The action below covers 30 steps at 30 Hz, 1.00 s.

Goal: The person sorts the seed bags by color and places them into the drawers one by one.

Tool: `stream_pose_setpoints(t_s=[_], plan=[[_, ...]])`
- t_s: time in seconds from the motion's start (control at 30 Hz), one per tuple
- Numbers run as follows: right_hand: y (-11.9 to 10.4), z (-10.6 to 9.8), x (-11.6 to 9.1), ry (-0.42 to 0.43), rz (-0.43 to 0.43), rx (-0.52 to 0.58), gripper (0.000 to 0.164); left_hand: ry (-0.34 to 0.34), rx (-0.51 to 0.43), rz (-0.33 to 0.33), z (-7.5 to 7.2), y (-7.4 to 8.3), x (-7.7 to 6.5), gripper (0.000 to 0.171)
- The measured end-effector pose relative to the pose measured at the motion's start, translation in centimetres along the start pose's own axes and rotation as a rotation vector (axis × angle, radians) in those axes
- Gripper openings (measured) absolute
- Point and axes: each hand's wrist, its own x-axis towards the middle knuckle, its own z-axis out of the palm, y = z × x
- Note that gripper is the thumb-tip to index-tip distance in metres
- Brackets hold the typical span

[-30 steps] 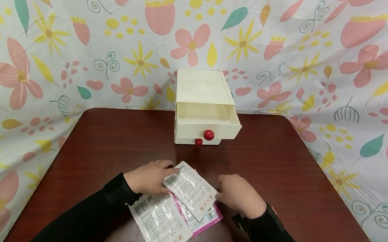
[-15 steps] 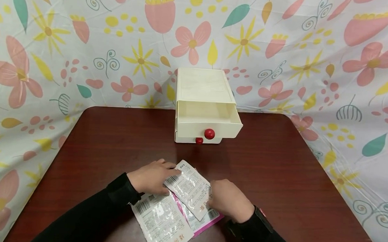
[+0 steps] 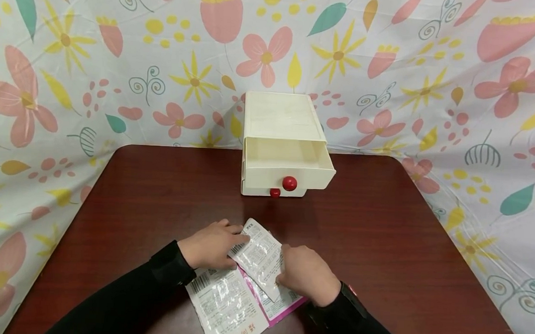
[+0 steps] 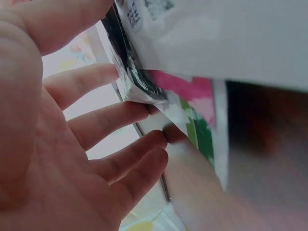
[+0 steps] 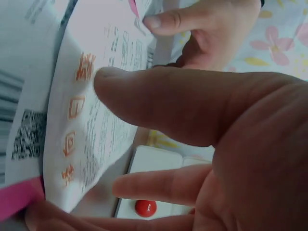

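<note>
Right fingers [image 5: 159, 98] pinching a glossy rectangular packet [image 3: 259, 249], left fingers [image 4: 110, 120] loosely spread at its edge, flat pink-edged packet [image 3: 284, 307] beneath

A cream two-drawer cabinet [image 3: 284, 116] stands at the far side of the reddish-brown desk [image 3: 407, 243], its upper drawer [image 3: 267, 178] pulled out, its lower drawer [image 3: 255, 192] closed, each front bearing a red knob [image 3: 289, 183]. Behind and along both sides hangs a white cloth [image 3: 236, 68] printed with pink and yellow flowers [image 3: 267, 58] and teal leaves [image 3: 328, 18].
</note>
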Motion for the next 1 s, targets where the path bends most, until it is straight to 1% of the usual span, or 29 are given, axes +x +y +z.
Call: stream_pose_setpoints(t_s=[0.17, 0.27, 0.4, 0.5, 0.67, 0.83, 1.0], plan=[[-0.3, 0.2, 0.2, 0.017, 0.040, 0.016, 0.049, 0.001, -0.022, -0.014, -0.3, 0.1, -0.1, 0.068], [-0.3, 0.4, 0.4, 0.045, 0.038, 0.019, 0.048, 0.004, -0.042, -0.023, -0.4, 0.1, -0.1, 0.069], [-0.1, 0.7, 0.7, 0.052, -0.021, 0.120, 0.062, 0.023, -0.066, -0.024, -0.3, 0.3, -0.1, 0.073], [0.0, 0.9, 0.9, 0.033, -0.074, 0.210, 0.074, 0.035, -0.094, -0.004, -0.1, 0.2, 0.0, 0.079], [0.4, 0.4, 1.3, 0.029, -0.120, 0.246, 0.074, 0.030, -0.156, 0.027, -0.1, -0.1, 0.1, 0.087], [0.6, -0.3, 1.5, 0.029, -0.131, 0.269, 0.073, 0.045, -0.193, 0.028, -0.4, -0.3, -0.2, 0.087], [0.8, -0.5, 1.5, 0.040, -0.143, 0.306, 0.075, 0.067, -0.217, 0.031, -0.7, -0.3, -0.5, 0.085]])
